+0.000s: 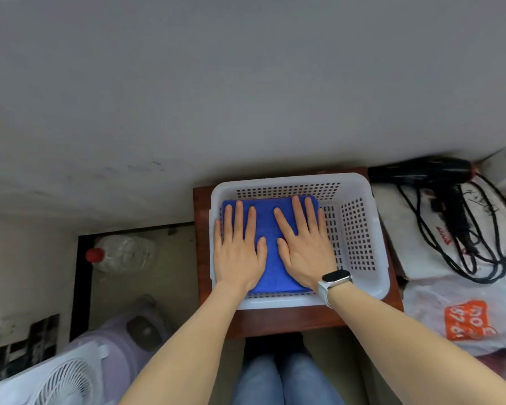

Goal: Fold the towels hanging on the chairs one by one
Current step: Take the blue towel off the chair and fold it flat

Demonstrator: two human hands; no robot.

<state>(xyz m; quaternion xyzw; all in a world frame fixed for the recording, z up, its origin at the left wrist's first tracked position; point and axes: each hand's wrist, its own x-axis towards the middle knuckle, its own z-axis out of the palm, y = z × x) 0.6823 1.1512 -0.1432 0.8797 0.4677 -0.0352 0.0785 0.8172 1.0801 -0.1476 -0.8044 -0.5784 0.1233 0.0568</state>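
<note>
— Where is the towel?

— A folded blue towel (268, 229) lies flat in the left half of a white perforated basket (360, 229), which stands on a reddish-brown bench (289, 320) against a grey wall.

— And the hands?

— Both press down on it, side by side. The left hand (238, 252) lies flat with fingers straight and spread, its little finger at the basket's left wall. The right hand (304, 244) does the same, fingers wide, gripping nothing; a white-strapped watch (335, 280) sits on that wrist.

— What surrounds the bench?

— To the right, a black hair dryer (430, 173) with a tangled cord rests on white bags. To the left, on the floor, a clear bottle with a red cap (120, 252) lies beside a white fan (67, 378). The person's jeans show below.
</note>
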